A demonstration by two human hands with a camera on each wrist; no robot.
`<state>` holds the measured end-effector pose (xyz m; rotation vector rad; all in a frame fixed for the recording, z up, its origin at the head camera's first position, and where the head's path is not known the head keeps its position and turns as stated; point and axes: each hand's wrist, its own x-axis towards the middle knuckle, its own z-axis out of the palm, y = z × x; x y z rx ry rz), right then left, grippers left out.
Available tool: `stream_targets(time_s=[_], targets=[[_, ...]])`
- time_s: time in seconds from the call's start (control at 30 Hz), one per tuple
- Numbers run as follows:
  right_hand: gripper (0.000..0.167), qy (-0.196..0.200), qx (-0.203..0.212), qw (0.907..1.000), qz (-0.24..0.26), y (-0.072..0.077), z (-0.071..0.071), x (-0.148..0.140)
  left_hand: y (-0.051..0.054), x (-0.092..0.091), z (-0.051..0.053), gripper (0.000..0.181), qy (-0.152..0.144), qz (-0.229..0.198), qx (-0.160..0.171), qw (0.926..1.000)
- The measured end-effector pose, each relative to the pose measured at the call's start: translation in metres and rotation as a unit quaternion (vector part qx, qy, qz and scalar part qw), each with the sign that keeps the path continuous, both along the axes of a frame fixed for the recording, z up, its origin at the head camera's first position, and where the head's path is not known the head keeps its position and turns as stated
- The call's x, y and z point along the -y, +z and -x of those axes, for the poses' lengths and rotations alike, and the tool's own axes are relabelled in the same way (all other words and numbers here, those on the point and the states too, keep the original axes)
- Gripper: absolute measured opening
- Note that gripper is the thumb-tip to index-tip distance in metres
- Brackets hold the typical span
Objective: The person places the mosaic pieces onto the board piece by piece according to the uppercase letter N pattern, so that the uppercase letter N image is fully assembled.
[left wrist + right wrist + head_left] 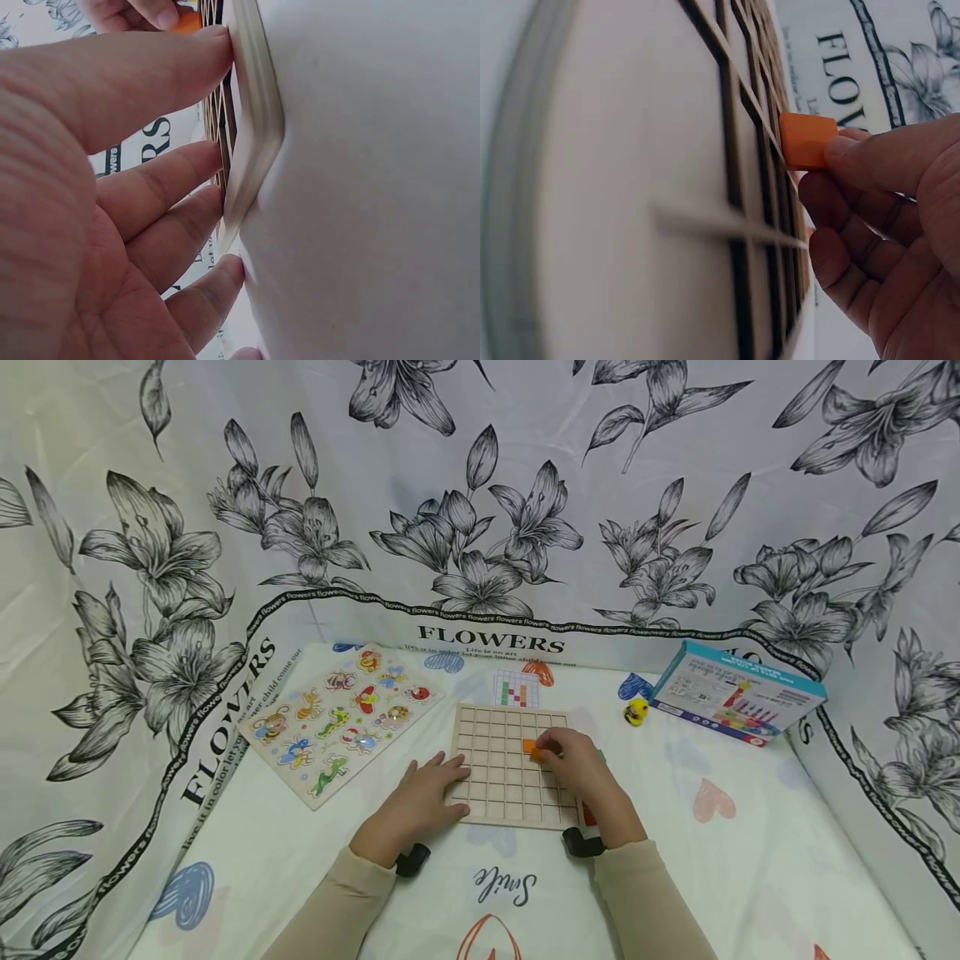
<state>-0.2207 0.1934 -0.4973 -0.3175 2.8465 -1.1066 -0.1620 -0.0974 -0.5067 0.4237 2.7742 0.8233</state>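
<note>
A wooden grid board [487, 789] lies flat on the cloth in front of the person. The left hand [422, 799] rests at its left edge, fingers spread; in the left wrist view the thumb and fingertips touch the board's rim. Over the board's right half, the right hand [581, 764] pinches an orange square tile [807, 141] between thumb and fingers, its edge against the grid in the right wrist view. Just up and left of it, another orange tile [528, 746] sits in a grid cell. Behind the board lies a small pattern card [517, 687] with coloured squares.
To the left is a wooden insect puzzle board [341, 718]. A yellow toy duck [636, 712] and a teal-topped box [738, 693] stand at the back right. Red [589, 815] and green pieces show partly beside the board, behind the right hand. Floral curtains enclose the cloth.
</note>
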Motion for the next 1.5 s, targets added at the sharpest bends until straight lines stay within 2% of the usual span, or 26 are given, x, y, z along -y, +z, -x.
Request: stream_targets(time_s=[0.13, 0.37, 0.73, 1.13, 1.5], targets=[[0.01, 0.012, -0.008, 0.9999, -0.008, -0.005, 0.006, 0.009, 0.0, -0.001, 0.0, 0.061, 0.0, -0.001, 0.003, 1.0], [0.009, 0.008, -0.025, 0.9995, -0.017, -0.01, 0.011, 0.012, 0.001, -0.002, -0.001, 0.061, -0.001, -0.004, 0.001, 1.0], [0.008, 0.016, 0.02, 0.9993, -0.028, -0.005, 0.004, 0.011, 0.0, 0.0, 0.0, 0.062, -0.003, -0.004, -0.001, 1.0], [0.009, 0.026, -0.013, 0.9988, -0.04, -0.01, 0.003, 0.013, 0.0, 0.0, 0.0, 0.062, -0.001, -0.002, -0.001, 1.0], [0.007, 0.019, -0.013, 0.9992, -0.034, -0.01, 0.002, 0.012, 0.0, 0.0, 0.0, 0.061, -0.003, -0.002, -0.005, 1.0]])
